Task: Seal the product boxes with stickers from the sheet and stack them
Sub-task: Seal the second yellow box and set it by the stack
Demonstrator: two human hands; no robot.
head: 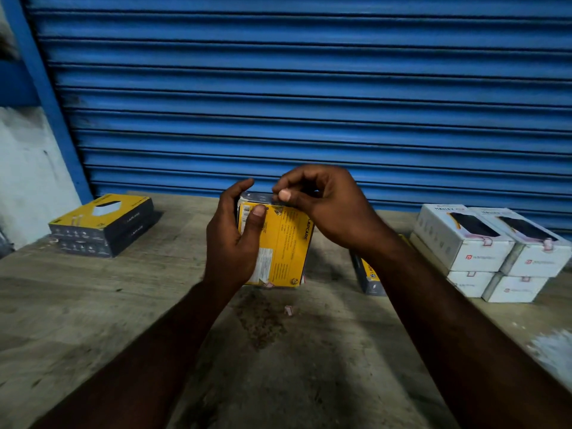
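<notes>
A yellow and grey product box (284,246) stands on end at the middle of the wooden table (93,305), its yellow back facing me. My left hand (235,239) grips its left side, thumb on the barcode label. My right hand (322,205) is over the box's top edge, thumb and forefinger pinched together at the grey top flap; whether a sticker is between them I cannot tell. A small pink sticker (288,310) lies on the table in front of the box. No sticker sheet is in view.
Two yellow and grey boxes (105,227) are stacked at the back left. Several white boxes (495,252) with pink seals are stacked in two layers at the right. Another yellow and grey box (366,274) lies behind my right forearm. A blue roller shutter (309,88) closes the back.
</notes>
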